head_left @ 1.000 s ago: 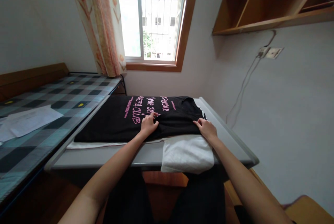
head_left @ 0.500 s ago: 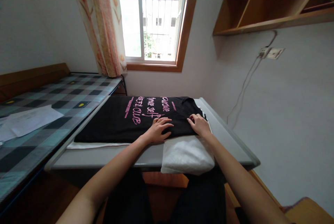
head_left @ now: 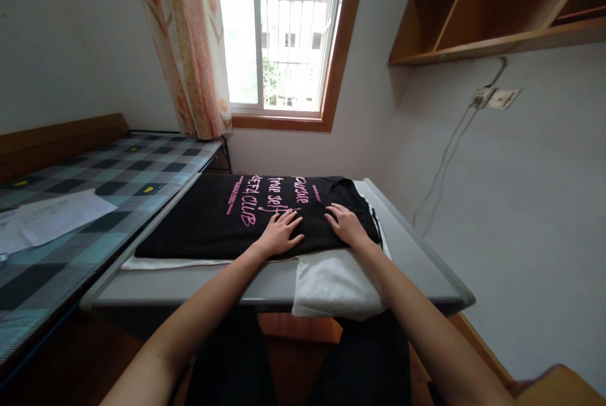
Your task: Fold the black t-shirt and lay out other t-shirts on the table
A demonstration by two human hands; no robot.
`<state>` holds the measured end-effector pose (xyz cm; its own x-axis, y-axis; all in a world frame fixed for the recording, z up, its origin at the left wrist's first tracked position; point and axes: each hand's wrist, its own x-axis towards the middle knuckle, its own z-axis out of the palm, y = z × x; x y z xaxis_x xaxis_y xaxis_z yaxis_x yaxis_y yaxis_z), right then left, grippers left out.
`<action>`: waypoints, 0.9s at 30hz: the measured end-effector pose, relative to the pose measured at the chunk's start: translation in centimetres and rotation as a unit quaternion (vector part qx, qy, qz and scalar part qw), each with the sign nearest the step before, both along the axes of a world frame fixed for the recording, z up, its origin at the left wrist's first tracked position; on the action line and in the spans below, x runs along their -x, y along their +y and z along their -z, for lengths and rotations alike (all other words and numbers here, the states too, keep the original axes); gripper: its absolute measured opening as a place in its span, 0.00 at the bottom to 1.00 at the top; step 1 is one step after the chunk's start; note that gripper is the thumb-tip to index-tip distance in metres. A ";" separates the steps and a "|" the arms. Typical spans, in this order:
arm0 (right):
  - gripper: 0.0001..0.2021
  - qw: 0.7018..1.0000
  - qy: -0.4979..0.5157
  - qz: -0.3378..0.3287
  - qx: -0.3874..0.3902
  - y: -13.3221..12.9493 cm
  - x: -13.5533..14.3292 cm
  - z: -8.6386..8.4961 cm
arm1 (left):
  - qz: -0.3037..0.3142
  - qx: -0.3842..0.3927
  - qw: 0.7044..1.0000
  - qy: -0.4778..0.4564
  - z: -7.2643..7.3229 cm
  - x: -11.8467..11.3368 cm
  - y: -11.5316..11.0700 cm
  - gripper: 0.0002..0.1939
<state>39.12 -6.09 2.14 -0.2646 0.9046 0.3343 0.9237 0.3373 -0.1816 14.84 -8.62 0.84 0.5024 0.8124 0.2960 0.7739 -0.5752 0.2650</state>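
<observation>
A black T-shirt (head_left: 189, 223) with pink lettering lies spread on the grey table (head_left: 156, 289), its neckline toward the right. White cloth (head_left: 175, 264) peeks out from under its near edge and its right end. My left hand (head_left: 280, 233) rests flat on the shirt beside the lettering, fingers stretched out. Closer to the neckline, my right hand (head_left: 347, 225) touches the black fabric with its fingers apart. White sleeve-like cloth (head_left: 336, 283) hangs over the table's front edge between my forearms.
Left of the table stands a bed (head_left: 156, 163) with a checked cover and white papers (head_left: 57, 216) on it. A curtained window (head_left: 291, 46) is behind. Wooden shelves (head_left: 459, 52) and a socket with cords (head_left: 502, 98) are on the right wall.
Both hands have slid a little to the left over the shirt, the right one away from the shirt's right end. The shirt's right shoulder area lies flatter and farther out.
</observation>
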 end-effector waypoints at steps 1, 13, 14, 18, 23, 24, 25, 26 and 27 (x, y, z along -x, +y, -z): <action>0.23 0.999 0.011 -0.034 0.007 0.1 0.7 0.2 | 0.001 -0.003 1.000 0.016 0.3 0.1 0.1 0.28; 0.28 0.990 -0.052 -0.083 0.097 -0.4 -2.0 2.2 | -0.016 -0.008 0.999 0.028 0.7 0.3 0.3 0.31; 0.28 0.991 -0.052 -0.080 0.096 -0.5 -2.8 2.2 | -0.018 -0.008 0.999 0.025 0.7 0.4 0.3 0.31; 0.26 0.993 -0.046 -0.065 0.084 -0.9 -5.7 2.4 | -0.028 -0.005 1.000 0.013 0.9 1.0 0.7 0.30; 0.25 0.997 0.001 -0.061 0.043 -1.5 -8.2 3.2 | -0.034 0.017 0.999 0.030 1.2 3.5 1.5 0.28; 0.24 0.998 0.017 -0.059 0.034 -1.7 -8.6 3.3 | -0.040 0.021 0.998 0.040 1.2 4.3 1.8 0.28; 0.24 0.997 0.033 -0.057 0.027 -1.9 -8.9 3.5 | -0.048 0.026 0.997 0.050 1.3 5.2 1.9 0.28; 0.23 0.997 0.047 -0.056 0.021 -2.0 -9.1 3.7 | -0.058 0.032 0.996 0.059 1.2 6.2 2.1 0.28; 0.23 0.997 0.060 -0.054 0.016 -2.1 -9.3 3.8 | -0.070 0.038 0.995 0.068 1.2 7.2 2.3 0.28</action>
